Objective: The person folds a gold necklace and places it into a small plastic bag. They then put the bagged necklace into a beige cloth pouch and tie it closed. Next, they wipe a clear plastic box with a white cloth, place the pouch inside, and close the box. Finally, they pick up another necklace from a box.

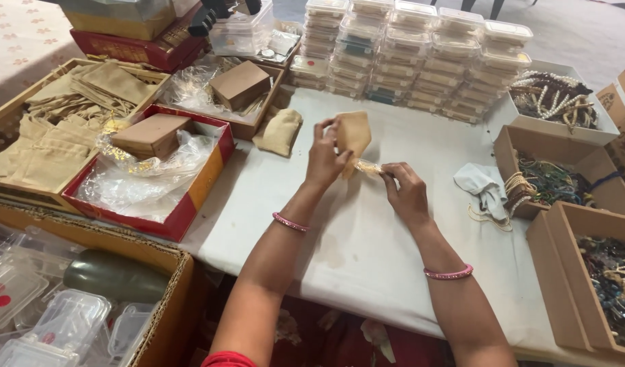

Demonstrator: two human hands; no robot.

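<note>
My left hand holds a small tan cloth pouch upright above the white tabletop. My right hand pinches a small clear plastic packet at the pouch's lower edge, touching it. Both wrists wear pink bangles. A second, filled tan pouch lies on the table just left of my left hand.
A red tray with clear wrap and a brown box sits at left, beside a wooden tray of tan pouches. Stacks of clear plastic boxes stand behind. Cardboard boxes of beaded bracelets line the right. A white cloth lies nearby.
</note>
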